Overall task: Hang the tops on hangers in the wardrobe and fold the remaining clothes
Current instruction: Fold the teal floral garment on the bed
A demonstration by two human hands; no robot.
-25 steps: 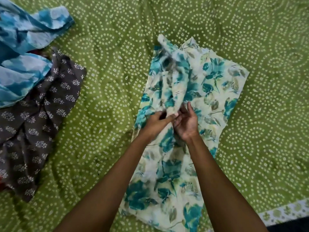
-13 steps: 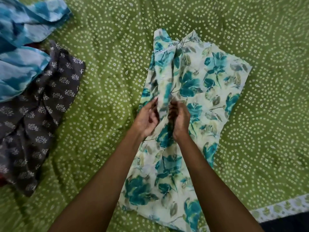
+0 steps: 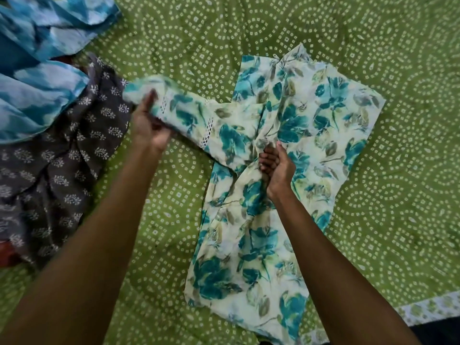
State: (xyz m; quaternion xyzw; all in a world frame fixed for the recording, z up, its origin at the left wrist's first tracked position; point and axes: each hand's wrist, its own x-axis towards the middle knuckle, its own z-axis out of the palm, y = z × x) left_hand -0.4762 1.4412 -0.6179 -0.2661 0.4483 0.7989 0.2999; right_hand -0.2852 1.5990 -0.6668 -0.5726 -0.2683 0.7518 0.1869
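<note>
Count: 3 garments – floral top, grey printed piece, blue piece, possibly two; 2 hands; 1 bedsheet.

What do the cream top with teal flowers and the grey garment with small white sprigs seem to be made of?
The cream top with teal flowers looks like thin, matte woven cloth, perhaps cotton or rayon: it creases softly where the right hand bunches it, and the sleeve held by the left hand has openwork lace strips. The grey garment with small white sprigs looks similarly light and matte, lying in loose folds.

Showing cream floral top with teal blooms; green bedsheet dotted white; grey garment white-sprigged; blue-and-white cloth.
</note>
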